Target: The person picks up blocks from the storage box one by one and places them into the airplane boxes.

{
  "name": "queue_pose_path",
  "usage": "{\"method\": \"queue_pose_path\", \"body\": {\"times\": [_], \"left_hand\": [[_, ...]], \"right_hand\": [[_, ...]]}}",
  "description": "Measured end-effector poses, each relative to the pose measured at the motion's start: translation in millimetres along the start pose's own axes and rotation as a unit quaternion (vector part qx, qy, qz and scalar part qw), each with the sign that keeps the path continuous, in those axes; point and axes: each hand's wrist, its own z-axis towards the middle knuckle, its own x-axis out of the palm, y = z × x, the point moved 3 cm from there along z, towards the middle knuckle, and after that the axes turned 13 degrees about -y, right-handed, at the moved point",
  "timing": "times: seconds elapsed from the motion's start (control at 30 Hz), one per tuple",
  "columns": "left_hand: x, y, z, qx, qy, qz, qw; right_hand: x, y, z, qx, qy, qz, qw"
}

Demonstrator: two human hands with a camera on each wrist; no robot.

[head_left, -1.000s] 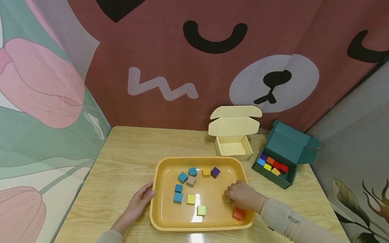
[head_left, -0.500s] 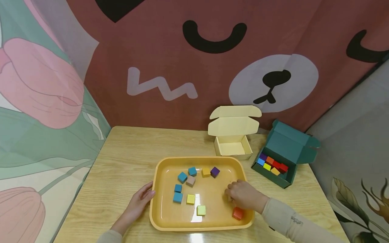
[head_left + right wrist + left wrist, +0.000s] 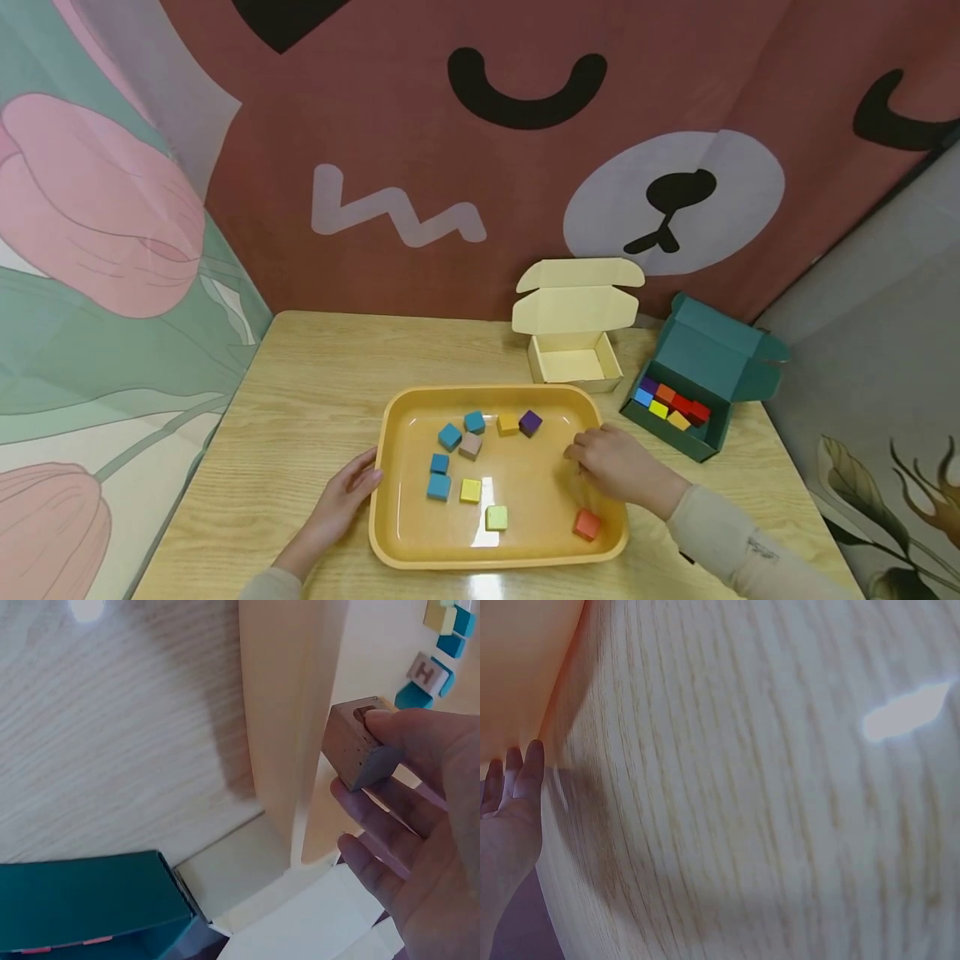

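My right hand (image 3: 624, 468) is over the right side of the yellow tray (image 3: 420, 537). In the right wrist view its thumb and fingers pinch a brown wooden block (image 3: 352, 746); the thumb partly covers a dark mark on the block's face. My left hand (image 3: 339, 505) lies against the tray's left side. Its extended fingertips (image 3: 534, 754) meet the tray wall in the left wrist view. A red block (image 3: 587, 525) sits in the tray's near right corner. Farther left are several blue blocks (image 3: 438, 487), a pinkish block (image 3: 471, 446), two yellow blocks, a purple block (image 3: 530, 423) and a light green block (image 3: 497, 517).
Behind the tray stands an open cream box (image 3: 573, 363) with nothing visible inside. To its right, an open dark green box (image 3: 703, 448) holds several coloured blocks. Both lids are raised. The wooden table (image 3: 300, 383) reaches back to a printed curtain (image 3: 390, 283).
My right hand has shifted up and slightly right towards the tray's right rim, with the brown block in its pinch. The left hand has stayed at the tray's left side.
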Motion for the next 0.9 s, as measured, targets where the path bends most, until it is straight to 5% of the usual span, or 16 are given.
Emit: {"method": "queue_pose_path", "body": {"times": [0.33, 0.63, 0.9], "left_hand": [[-0.3, -0.8, -0.2, 0.0, 0.004, -0.001, 1.0], [0.2, -1.8, -0.4, -0.002, -0.001, 0.003, 1.0], [0.3, -0.3, 0.1, 0.002, -0.004, 0.007, 1.0]], "right_hand": [[-15.0, -15.6, -7.2, 0.025, -0.05, 0.012, 0.9984], [-30.9, -33.8, -15.0, 0.099, -0.018, 0.095, 0.9903], [-40.9, -45.2, -22.1, 0.118, -0.017, 0.079, 0.9897]]}}
